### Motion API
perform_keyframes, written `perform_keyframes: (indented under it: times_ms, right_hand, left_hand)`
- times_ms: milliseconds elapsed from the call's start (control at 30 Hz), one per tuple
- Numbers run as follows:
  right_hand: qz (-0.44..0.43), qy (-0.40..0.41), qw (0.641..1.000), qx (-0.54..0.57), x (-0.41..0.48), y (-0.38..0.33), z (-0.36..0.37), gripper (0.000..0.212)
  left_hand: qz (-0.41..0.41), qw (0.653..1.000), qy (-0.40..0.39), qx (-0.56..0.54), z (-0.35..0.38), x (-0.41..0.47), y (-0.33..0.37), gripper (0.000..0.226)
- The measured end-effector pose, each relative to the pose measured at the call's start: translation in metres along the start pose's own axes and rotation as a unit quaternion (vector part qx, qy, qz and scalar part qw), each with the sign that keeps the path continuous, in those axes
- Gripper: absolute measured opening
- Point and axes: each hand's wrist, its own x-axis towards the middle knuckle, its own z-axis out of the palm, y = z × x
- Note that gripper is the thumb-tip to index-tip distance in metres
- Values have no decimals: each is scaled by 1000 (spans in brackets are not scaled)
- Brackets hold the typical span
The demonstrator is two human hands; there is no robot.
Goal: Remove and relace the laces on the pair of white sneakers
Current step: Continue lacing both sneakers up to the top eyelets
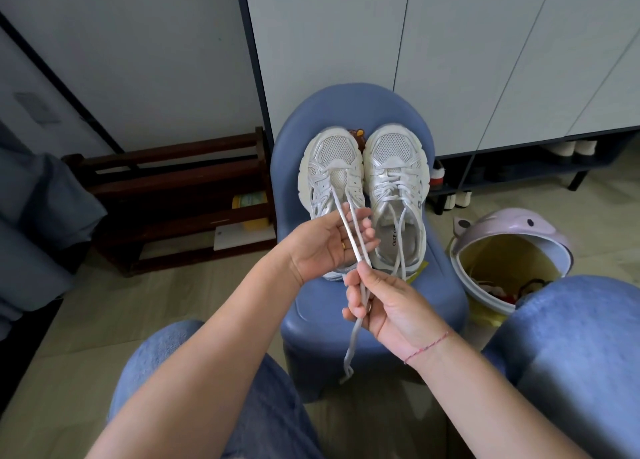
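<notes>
On the rounded blue stool (346,107), the white cord lace (347,230) of one white mesh sneaker (332,154) is running from only its toe eyelets across the open left hand (322,247) into the right hand (384,306), which is pinching it; the other sneaker (394,154) is sitting laced.

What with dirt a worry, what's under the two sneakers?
The seat of the blue chair. A yellow scrap pokes out by the heel of the laced sneaker; how far it runs beneath is hidden.
</notes>
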Motion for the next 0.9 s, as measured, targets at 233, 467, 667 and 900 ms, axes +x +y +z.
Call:
perform_keyframes:
  times_ms: [233, 467, 667, 900]
  right_hand:
    - [-2, -3, 1000, 9, 1, 1, 0, 30]
    - [-20, 9, 1000, -10, -1, -3, -11, 30]
    - [-57, 55, 997, 1, 2, -16, -32, 27]
    - [-115, 88, 989, 21, 0, -45, -46, 34]
  left_hand:
    - [-6, 1000, 4, -2, -1, 1, 0, 32]
    - [-35, 988, 88, 124, -9, -10, 9, 37]
    - [67, 990, 119, 24, -37, -27, 47, 35]
    - [179, 951, 243, -63, -75, -42, 75, 38]
